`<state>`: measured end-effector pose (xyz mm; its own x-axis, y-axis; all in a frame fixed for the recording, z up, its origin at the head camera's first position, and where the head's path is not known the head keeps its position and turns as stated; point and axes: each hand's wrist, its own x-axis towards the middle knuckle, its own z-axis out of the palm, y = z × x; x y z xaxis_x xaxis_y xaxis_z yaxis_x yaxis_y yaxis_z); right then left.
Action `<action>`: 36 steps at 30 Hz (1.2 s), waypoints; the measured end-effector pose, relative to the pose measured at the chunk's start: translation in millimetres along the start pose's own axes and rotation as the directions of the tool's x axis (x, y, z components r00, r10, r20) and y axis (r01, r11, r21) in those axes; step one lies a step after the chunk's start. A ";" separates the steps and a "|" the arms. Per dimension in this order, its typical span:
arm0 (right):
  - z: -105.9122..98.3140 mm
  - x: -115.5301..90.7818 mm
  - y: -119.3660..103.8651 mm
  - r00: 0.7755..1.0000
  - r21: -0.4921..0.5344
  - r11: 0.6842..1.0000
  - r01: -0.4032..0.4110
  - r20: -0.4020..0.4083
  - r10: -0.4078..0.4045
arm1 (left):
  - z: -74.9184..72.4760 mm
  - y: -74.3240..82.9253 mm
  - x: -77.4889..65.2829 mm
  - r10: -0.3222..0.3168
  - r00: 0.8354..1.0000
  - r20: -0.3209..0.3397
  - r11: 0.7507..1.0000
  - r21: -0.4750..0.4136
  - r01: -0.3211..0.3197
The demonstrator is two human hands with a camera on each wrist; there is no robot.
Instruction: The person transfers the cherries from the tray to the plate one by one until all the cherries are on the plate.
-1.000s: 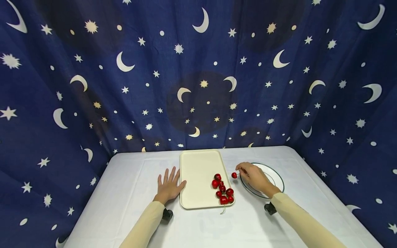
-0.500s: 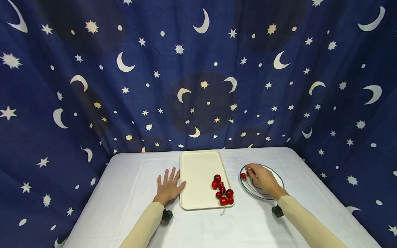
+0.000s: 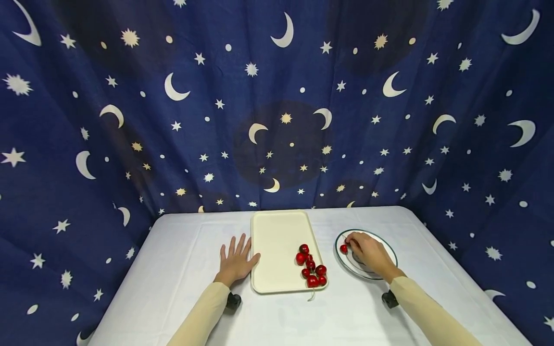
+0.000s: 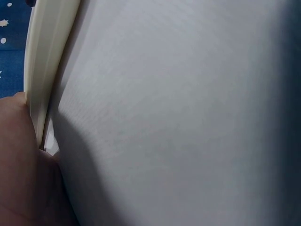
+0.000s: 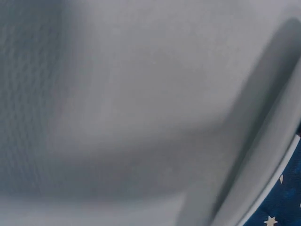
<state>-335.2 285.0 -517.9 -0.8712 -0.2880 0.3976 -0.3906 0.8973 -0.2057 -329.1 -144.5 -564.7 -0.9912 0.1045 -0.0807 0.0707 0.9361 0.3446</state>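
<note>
Over the white plate point(image 3: 342, 261): right hand point(image 3: 370, 252), reaching in from the near right, back turned upward, wrist crossing above the near right rim.
Right fingers: curled and drawn together above the left half of the plate, with a small dark red patch at the tips, too small to make out. Cannot tell whether pinching a stem or simply resting.
Lone cherry point(image 3: 344, 249): bright red, just inside the left rim of the plate, close beside the right fingertips. Cannot tell whether resting on the plate or held just above.
Beside the tray: left hand point(image 3: 235, 265), palm down on the bench point(image 3: 277, 322), fingers spread wide, thumb lying across the left rim.
Tray point(image 3: 277, 240): cream, rectangular, shallow-rimmed, long sides running away from the person, left of the plate and apart from it.
Cherries point(image 3: 310, 265): about eight, bright to dark red, bunched along the right side of the tray down to the near right corner, many touching; one pale stem hanging over the near rim.
Bench covering: white cloth, lightly creased.
Sleeves point(image 3: 199, 312): cream, one on each arm, with a small black device at each wrist.
Curtain point(image 3: 277, 86): dark blue, patterned with pale moons, stars and dots, behind the bench and along both sides.
</note>
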 end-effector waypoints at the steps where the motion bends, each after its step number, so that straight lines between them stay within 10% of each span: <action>1: 0.2 -0.9 0.3 1.000 -0.001 1.000 -0.002 0.002 0.002 | 0.3 -0.1 -0.1 0.001 1.000 0.001 1.000 0.001 -0.001; 15: 2.0 -12.0 5.3 0.999 -0.039 0.999 -0.029 -0.026 0.028 | -0.2 3.5 -5.9 0.002 1.000 0.007 1.000 -0.015 -0.002; 36: 6.0 7.1 -32.8 0.947 -0.009 0.962 0.274 -0.171 -0.272 | -3.0 3.0 -4.7 0.001 1.000 -0.010 1.000 -0.001 -0.001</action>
<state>-330.3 251.5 -513.7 -0.6681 -0.4594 0.5853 -0.6118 0.7868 -0.0809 -324.6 -143.2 -560.5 -0.9922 0.1026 -0.0713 0.0718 0.9355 0.3460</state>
